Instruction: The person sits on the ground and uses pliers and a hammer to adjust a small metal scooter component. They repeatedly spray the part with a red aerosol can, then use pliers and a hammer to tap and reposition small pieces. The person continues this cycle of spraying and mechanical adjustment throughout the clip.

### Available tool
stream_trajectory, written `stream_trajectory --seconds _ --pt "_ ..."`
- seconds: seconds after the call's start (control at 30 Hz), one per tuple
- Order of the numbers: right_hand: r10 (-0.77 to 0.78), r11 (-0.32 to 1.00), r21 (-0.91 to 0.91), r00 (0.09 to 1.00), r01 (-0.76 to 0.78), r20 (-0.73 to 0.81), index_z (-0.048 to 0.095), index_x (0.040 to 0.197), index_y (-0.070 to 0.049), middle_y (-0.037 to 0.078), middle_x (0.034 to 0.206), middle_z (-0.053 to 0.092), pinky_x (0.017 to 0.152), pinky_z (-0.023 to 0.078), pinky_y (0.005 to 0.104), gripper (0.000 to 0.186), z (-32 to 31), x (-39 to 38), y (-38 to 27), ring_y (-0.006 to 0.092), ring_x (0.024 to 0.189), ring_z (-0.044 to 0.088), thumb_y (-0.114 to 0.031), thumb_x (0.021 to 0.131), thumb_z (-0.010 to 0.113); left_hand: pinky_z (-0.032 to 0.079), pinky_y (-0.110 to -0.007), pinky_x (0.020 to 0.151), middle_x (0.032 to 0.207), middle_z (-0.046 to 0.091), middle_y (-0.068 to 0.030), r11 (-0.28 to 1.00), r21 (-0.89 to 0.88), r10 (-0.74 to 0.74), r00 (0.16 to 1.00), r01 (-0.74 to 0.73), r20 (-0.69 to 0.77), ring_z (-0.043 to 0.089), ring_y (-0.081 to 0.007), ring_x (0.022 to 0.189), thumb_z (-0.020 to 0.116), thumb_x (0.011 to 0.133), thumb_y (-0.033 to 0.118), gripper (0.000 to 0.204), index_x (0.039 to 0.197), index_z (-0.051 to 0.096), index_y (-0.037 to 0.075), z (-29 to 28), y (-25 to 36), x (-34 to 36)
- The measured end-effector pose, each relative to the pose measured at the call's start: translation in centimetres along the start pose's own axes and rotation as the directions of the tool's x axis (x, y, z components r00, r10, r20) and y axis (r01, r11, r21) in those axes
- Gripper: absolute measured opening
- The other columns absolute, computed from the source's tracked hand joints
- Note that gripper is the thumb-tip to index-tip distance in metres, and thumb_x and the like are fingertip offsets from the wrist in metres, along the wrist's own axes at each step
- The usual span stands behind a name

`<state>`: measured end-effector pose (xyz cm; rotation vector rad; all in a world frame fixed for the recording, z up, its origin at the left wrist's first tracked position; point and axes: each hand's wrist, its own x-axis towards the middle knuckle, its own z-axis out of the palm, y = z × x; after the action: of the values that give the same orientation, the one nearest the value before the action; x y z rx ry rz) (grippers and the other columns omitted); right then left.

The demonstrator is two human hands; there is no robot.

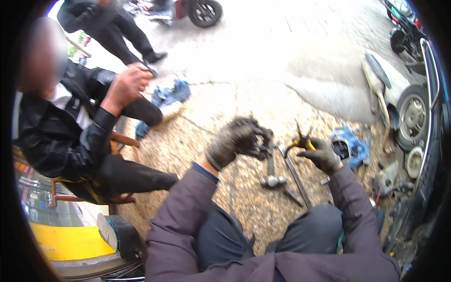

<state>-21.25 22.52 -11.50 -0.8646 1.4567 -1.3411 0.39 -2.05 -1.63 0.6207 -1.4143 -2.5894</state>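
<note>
My left hand [230,141], in a dark grey work glove, is closed around a blackened metal part [261,140] with openings in it; blur hides its exact kind. Gloved as well, my right hand [324,157] grips pliers [300,142] with yellow handles, their jaws spread and pointing up, away from me. The pliers are to the right of the part and apart from it. On the ground below and between my hands lie a hammer [272,180] and a long metal bar [298,182]. A short dark tool [293,197] is beside them.
A person in a black jacket [56,127] sits close on my left on a wooden chair [124,139]; another person [112,33] stands behind. To the right are a blue cloth [359,149] bearing a dark part, a scooter wheel [414,117] and loose parts. A blue rag [171,94] lies ahead left.
</note>
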Motion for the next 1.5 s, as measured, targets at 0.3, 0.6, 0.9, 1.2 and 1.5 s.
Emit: stream_trajectory --seconds 0.3,0.6,0.9,1.2,1.5 --pt "-0.752 0.503 0.654 0.659 0.565 0.008 0.031 0.151 0.001 0.023 0.153 0.034 0.118 0.019 0.0606 0.067 -10.2 -1.3 -13.2 0.0343 0.142 0.035 -0.027 0.094 0.051 0.059 -0.049 0.09 0.119 0.067 -0.015 0.997 -0.078 -0.01 0.996 0.017 0.086 0.069 -0.0292 0.105 0.068 0.092 0.024 0.044 0.13 0.055 0.004 -0.3 0.5 -0.5" --pt "-0.678 0.582 0.424 0.702 0.694 -0.22 0.052 0.127 0.015 0.029 0.132 0.055 0.108 0.042 0.0475 0.039 -12.5 -6.4 -20.2 0.0359 0.126 0.054 -0.014 0.102 0.045 0.061 -0.052 0.083 0.117 0.067 -0.02 1.0 -0.023 0.019 0.99 -0.016 0.141 0.07 -0.0343 0.102 0.069 0.092 0.03 0.051 0.131 0.052 0.002 1.1 0.4 0.0" --pt "-0.258 0.91 0.215 0.89 0.354 -0.375 0.067 0.118 -0.001 0.008 0.109 0.071 0.088 0.054 0.0303 0.035 -0.3 -1.4 -11.5 0.0159 0.099 0.067 -0.024 0.092 0.066 0.061 -0.052 0.084 0.123 0.065 -0.0193 0.999 -0.017 -0.049 0.993 0.051 0.111 0.07 -0.0319 0.101 0.07 0.089 0.026 0.053 0.132 0.05 0.003 0.9 0.7 -0.8" --pt "-0.183 0.973 0.13 0.981 0.19 -0.061 0.064 0.123 -0.002 0.007 0.119 0.062 0.101 0.048 0.0331 0.04 2.6 -0.2 -11.8 0.0182 0.118 0.056 0.003 0.083 0.066 0.056 -0.052 0.093 0.126 0.064 -0.0192 0.996 -0.045 -0.059 0.969 0.072 0.238 0.066 -0.0303 0.111 0.071 0.089 0.03 0.056 0.134 0.052 0.002 1.5 0.8 -0.7" --pt "-0.433 0.838 -0.282 0.884 0.468 0.178 0.064 0.127 -0.003 0.013 0.131 0.053 0.103 0.046 0.0379 0.049 4.5 0.4 -10.9 0.0261 0.119 0.055 -0.005 0.078 0.065 0.06 -0.049 0.087 0.125 0.064 -0.023 0.998 -0.019 -0.057 0.945 0.067 0.323 0.068 -0.0314 0.109 0.075 0.084 0.04 0.075 0.136 0.049 -0.008 2.0 0.7 -1.4"
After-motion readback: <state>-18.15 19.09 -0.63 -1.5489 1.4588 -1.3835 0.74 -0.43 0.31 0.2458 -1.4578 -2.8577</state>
